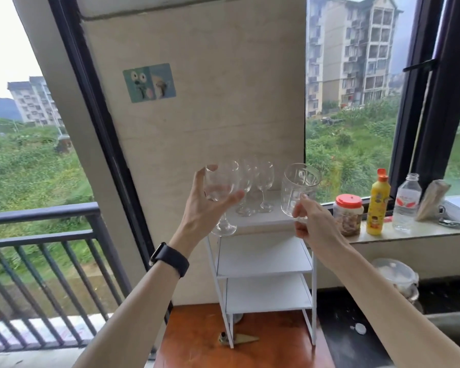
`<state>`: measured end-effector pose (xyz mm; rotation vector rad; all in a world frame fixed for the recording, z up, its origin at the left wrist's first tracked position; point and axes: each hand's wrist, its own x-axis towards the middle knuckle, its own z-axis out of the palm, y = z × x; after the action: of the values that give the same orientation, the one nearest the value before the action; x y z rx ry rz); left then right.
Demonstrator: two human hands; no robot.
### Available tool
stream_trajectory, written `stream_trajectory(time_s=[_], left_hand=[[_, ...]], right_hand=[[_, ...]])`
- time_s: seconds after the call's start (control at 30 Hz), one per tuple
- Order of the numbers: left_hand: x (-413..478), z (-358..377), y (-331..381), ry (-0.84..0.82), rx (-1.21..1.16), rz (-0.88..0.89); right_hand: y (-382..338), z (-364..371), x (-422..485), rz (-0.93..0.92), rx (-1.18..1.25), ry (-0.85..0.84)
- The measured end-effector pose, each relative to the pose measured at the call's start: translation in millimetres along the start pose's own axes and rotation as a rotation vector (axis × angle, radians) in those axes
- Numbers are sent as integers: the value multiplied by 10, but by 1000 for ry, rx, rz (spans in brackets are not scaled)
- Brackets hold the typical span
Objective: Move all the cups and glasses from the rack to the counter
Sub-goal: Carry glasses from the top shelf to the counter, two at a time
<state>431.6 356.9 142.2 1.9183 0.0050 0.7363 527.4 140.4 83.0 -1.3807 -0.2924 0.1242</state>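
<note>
Two hands were raised in front of a white three-tier rack [266, 264] that stood on a reddish-brown tabletop [250, 346]. The left hand [205, 205], with a dark watch [170, 257] on its wrist, was wrapped around the bowl of a clear wine glass [219, 192], whose foot hung just at the front edge of the rack's top shelf. The right hand [311, 221] gripped a clear tumbler [299, 191] near its base, holding it upright by the rack's right side. Behind them — on the top shelf — two more wine glasses [258, 187] stood close together. On the windowsill [409, 233] to the right stood a red-lidded jar [348, 215], a yellow bottle [377, 203] and a water bottle [406, 203].
</note>
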Motion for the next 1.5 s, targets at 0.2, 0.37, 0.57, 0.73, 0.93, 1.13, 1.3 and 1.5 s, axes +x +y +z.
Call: stream_trajectory(time_s=[0.2, 0.37, 0.57, 0.73, 0.93, 1.13, 1.3, 1.5], left_hand=[[-563, 431, -247, -227, -119, -145], [-1270, 1047, -518, -391, -79, -264], [-2149, 2110, -447, -600, -44, -283], [-3053, 3383, 160, -822, -143, -249], [-4382, 5015, 1208, -1110, -212, -159], [-5627, 6273, 2398, -1308, -281, -12], [-6356, 7089, 3206, -1476, -330, 88], [-6892, 8142, 3900, -1625, -394, 193]], right_hand=[[218, -393, -765, 32, 3, 12], [729, -1045, -1407, 159, -135, 125], [1075, -2149, -2518, 242, -186, 343], [987, -3278, -3841, 284, -218, 600], [614, -4568, -5592, 320, -340, 928], [178, -5573, -6939, 321, -387, 1216], [-93, -6201, -7682, 296, -353, 1389], [-354, -7077, -8168, 290, -283, 1505]])
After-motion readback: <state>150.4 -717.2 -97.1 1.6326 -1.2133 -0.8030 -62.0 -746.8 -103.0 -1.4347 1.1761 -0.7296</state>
